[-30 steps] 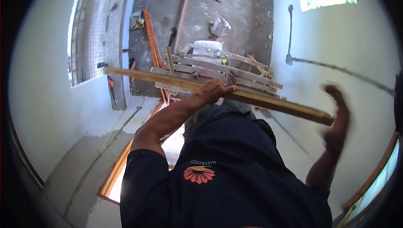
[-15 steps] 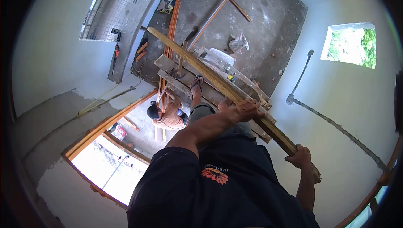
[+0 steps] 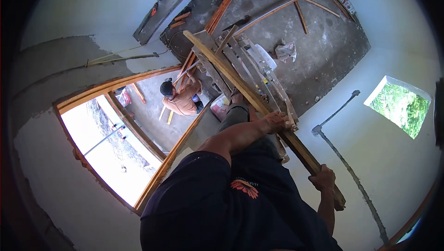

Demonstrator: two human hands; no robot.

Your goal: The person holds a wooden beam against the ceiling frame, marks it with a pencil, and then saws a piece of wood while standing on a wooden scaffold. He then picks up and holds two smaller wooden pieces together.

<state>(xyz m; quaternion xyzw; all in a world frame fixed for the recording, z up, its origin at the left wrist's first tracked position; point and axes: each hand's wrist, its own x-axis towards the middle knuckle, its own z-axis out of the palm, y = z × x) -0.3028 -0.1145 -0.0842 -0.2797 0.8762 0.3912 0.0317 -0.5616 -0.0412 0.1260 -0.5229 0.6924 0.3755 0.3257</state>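
Observation:
A long wooden beam (image 3: 231, 76) slants across my body, from the far upper left to the lower right. Around its middle, near my thighs, my left hand (image 3: 276, 121) is closed on it. Closer to the beam's near end, my right hand (image 3: 323, 178) grips it with the fingers wrapped round. Below the beam is a scaffold of rough planks (image 3: 273, 82), where my legs are partly hidden by the beam and my arm.
A co-worker (image 3: 184, 96) sits low by the wooden frame (image 3: 115, 82) of an opening on the left. Reddish timbers (image 3: 226, 6), loose strips (image 3: 293, 8) and a crumpled sack (image 3: 286, 52) lie on the floor. A window opening (image 3: 400, 105) is in the right wall.
My view has turned, so the room appears rotated and the frame at left shows more. The beam stays in both hands, its far end now further right in view.

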